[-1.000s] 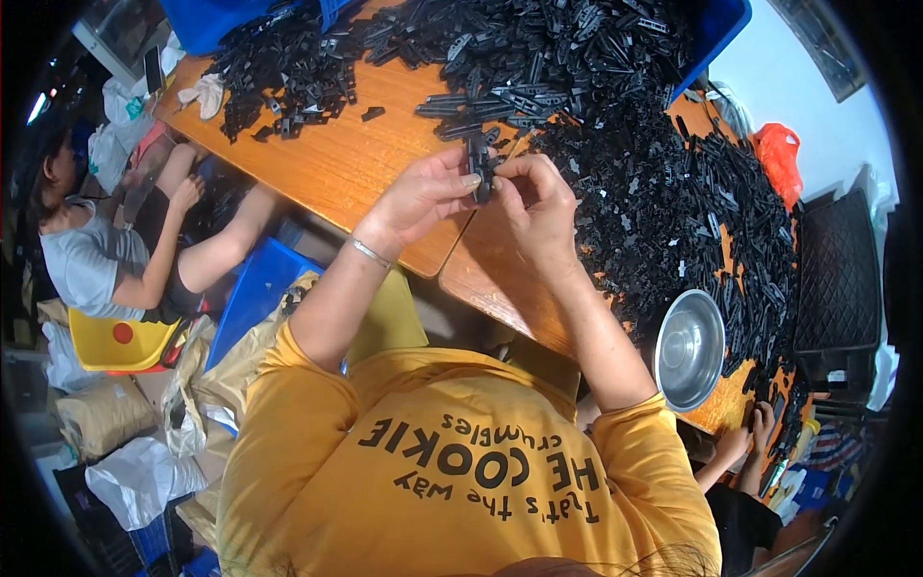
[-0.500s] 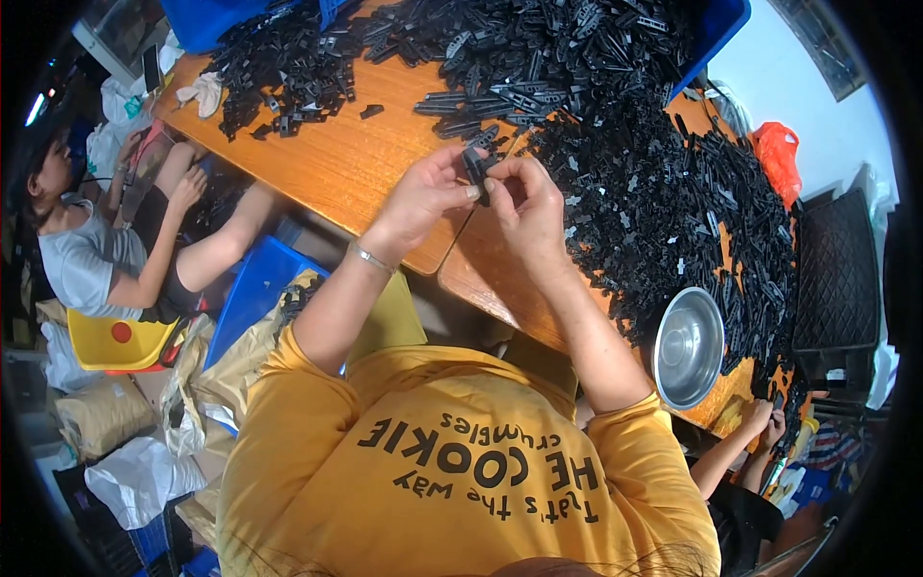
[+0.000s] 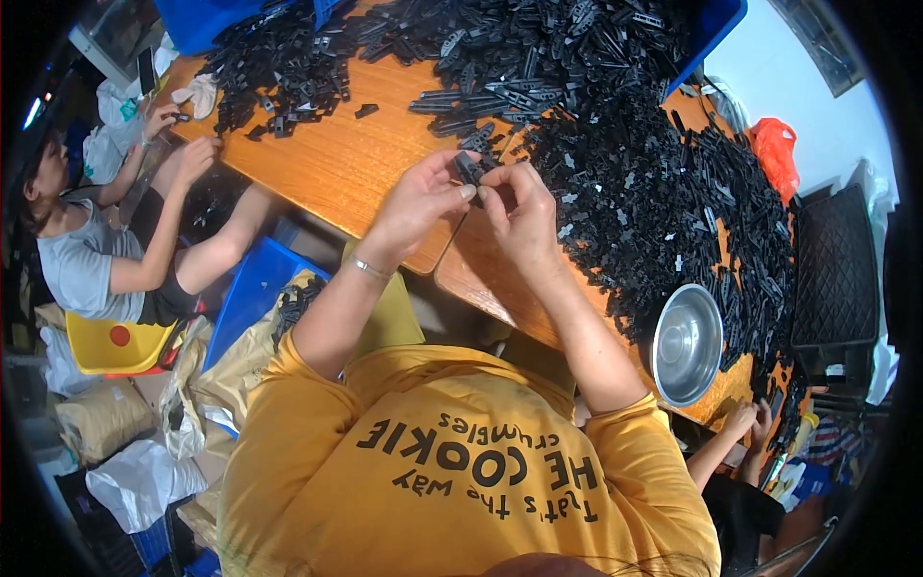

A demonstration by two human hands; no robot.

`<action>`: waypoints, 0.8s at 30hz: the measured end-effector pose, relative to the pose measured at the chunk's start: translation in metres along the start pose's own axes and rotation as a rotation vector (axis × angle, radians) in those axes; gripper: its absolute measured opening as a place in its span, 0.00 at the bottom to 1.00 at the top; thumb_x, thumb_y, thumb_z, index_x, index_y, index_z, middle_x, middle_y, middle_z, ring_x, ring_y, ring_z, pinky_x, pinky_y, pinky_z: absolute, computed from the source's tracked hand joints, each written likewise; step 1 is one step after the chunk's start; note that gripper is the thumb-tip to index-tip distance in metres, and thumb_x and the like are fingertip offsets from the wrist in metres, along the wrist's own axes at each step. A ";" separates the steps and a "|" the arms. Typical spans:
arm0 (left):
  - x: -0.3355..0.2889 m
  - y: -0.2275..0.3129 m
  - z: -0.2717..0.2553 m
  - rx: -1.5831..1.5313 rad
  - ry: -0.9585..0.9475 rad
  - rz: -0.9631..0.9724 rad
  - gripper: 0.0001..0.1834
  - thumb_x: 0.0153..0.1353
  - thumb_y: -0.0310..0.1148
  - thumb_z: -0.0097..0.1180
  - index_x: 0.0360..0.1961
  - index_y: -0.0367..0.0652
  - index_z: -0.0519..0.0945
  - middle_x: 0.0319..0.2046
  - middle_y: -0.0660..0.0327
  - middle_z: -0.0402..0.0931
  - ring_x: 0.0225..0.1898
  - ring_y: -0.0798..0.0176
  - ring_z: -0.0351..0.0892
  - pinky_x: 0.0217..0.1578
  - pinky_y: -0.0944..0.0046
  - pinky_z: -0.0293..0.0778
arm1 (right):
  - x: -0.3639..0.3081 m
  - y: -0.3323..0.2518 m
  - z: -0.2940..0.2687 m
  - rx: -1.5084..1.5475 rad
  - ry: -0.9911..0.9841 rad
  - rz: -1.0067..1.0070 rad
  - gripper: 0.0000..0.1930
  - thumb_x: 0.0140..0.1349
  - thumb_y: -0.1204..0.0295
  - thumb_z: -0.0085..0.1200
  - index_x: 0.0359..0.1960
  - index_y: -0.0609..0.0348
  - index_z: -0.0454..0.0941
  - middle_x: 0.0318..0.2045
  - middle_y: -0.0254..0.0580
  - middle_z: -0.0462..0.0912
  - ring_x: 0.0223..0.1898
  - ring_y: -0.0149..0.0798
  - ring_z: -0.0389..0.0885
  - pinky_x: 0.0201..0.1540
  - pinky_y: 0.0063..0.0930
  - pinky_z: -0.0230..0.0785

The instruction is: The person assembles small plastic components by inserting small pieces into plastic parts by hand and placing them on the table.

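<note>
Between my two hands is a small black plastic part (image 3: 468, 168), held up over the front edge of the wooden table (image 3: 336, 163). My left hand (image 3: 431, 197) grips it between thumb and fingers. From the other side, my right hand (image 3: 519, 207) pinches at its lower end; whether a second small piece sits in those fingertips is hidden. Just beyond my hands lies a large heap of long black plastic parts (image 3: 538, 58). A spread of smaller black pieces (image 3: 606, 202) lies to the right of my right hand.
A steel bowl (image 3: 687, 344) stands at the table's right front edge. Another heap of black parts (image 3: 288, 67) lies far left, near a blue bin (image 3: 197, 24). One person (image 3: 91, 250) sits at left; another person's hands (image 3: 750, 423) work at lower right. A red bag (image 3: 775, 159) lies far right.
My hands stay nearly in place, with the black part turned slightly. The person at left has raised both hands to the table edge, one with a small dark piece.
</note>
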State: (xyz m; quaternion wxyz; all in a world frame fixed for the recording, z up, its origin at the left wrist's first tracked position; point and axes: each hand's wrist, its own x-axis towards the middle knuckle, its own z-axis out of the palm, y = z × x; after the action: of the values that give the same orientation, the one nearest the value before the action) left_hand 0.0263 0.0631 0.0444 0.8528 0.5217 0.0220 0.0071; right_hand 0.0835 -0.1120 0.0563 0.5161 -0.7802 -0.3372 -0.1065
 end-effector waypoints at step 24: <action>-0.164 0.064 -0.123 1.200 0.246 -0.318 0.11 0.66 0.33 0.67 0.44 0.38 0.89 0.35 0.53 0.89 0.35 0.64 0.88 0.40 0.63 0.80 | 0.010 0.044 0.019 -0.216 -0.187 0.119 0.05 0.59 0.73 0.68 0.32 0.59 0.85 0.33 0.53 0.87 0.33 0.53 0.88 0.38 0.45 0.80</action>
State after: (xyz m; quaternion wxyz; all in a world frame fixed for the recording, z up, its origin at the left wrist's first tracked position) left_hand -0.1425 0.1956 0.0506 0.3936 0.8949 0.1971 -0.0734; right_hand 0.1153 -0.1017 0.0202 0.4011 -0.8561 -0.3236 -0.0385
